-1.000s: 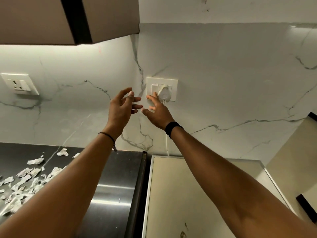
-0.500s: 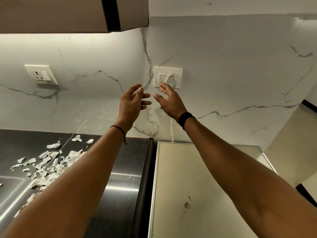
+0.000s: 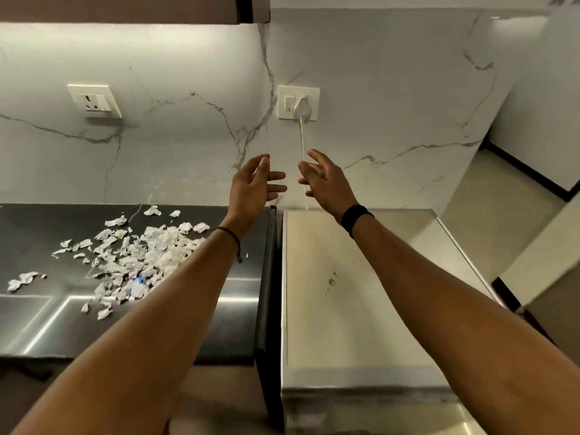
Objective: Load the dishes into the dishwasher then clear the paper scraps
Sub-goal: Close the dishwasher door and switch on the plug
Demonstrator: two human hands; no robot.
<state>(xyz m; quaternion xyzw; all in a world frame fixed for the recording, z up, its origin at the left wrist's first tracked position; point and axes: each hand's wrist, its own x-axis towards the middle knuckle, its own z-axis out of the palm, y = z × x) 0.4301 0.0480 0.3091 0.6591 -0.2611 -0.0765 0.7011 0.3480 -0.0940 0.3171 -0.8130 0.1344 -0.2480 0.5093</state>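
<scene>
Hands are both raised in the head view, in front of the marble wall (image 3: 392, 89). The left hand (image 3: 251, 183) is released, its fingers loosely spread, and it holds nothing. The right hand (image 3: 329, 183) is also released, with fingers apart and slightly bent, and it grasps nothing. The palms face each other with a small gap between them. A thin dark bracelet (image 3: 227, 235) is on the left wrist and a black band (image 3: 356, 218) on the right wrist.

Above the hands a white switch plate (image 3: 298, 103) sits on the wall with a plug in it. A white cord (image 3: 303, 142) hangs down from the plug and passes behind the right hand. A second socket (image 3: 94, 101) is further left on the wall.

The paper scraps (image 3: 141, 255) lie in a loose heap on the dark tabletop (image 3: 47, 227), left of the left forearm, with a few pieces scattered around it. Just beside the tabletop, under the right arm, stands a steel-topped appliance (image 3: 361, 277). A cabinet (image 3: 125, 7) hangs overhead.
</scene>
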